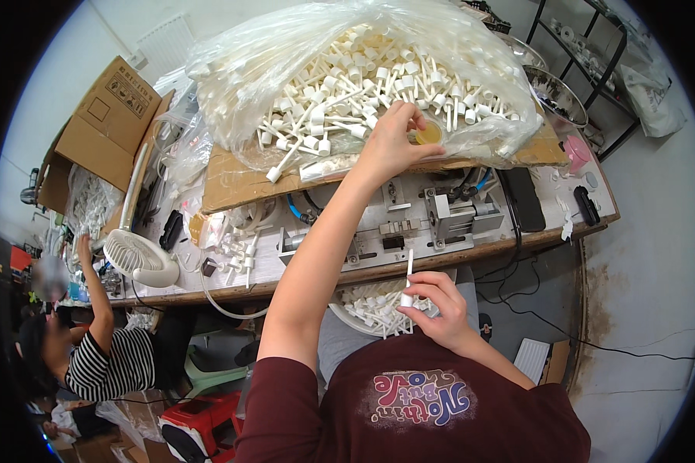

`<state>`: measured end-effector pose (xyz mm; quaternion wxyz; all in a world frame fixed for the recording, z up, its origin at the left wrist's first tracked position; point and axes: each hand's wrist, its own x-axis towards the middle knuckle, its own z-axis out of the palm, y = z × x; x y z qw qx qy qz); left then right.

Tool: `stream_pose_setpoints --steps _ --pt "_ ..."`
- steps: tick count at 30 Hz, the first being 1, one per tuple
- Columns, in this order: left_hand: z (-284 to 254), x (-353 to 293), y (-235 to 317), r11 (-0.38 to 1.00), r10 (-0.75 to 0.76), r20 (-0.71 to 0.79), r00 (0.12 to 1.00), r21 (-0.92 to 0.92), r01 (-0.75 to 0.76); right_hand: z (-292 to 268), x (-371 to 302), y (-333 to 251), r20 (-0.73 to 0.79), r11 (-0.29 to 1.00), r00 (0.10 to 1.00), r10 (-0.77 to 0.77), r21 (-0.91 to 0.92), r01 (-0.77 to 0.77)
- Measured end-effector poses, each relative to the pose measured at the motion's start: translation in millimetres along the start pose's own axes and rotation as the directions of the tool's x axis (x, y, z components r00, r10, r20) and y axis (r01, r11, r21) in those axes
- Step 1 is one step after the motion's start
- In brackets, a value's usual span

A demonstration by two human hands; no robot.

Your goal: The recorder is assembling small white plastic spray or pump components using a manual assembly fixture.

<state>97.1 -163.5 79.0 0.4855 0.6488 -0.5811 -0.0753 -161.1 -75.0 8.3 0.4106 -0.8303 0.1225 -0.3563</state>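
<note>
My left hand (pixel 394 143) reaches forward to the edge of a large clear plastic bag of white caps with stems. Its thumb and fingers are closed around a small round clear dish (pixel 429 133) with something yellow in it. Close to my body, my right hand (pixel 443 309) pinches a white cap with a stem (pixel 408 279), the stem pointing up. Beneath that hand, a round bowl (pixel 340 315) on my lap holds many similar white pieces. The heaped white caps with stems (pixel 347 96) spill toward the bag's open front.
A cardboard sheet (pixel 232 181) lies under the bag. Below it, a metal fixture (pixel 459 220) with air hoses stands on the bench. A white fan (pixel 140 257), loose caps and a cardboard box (pixel 104 123) are at left. Another person (pixel 116 363) works there.
</note>
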Motion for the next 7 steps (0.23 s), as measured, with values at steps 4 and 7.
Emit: stream_pose_setpoints --steps 4,7 --pt "0.2 -2.5 3.3 0.997 -0.05 0.019 0.999 -0.065 0.051 0.6 1.8 -4.2 -0.013 0.999 0.999 -0.034 -0.004 0.034" --pt "-6.4 -1.5 6.6 0.982 -0.144 0.209 0.967 0.151 0.114 -2.4 -0.8 -2.6 -0.037 1.0 0.999 -0.027 -0.004 0.027"
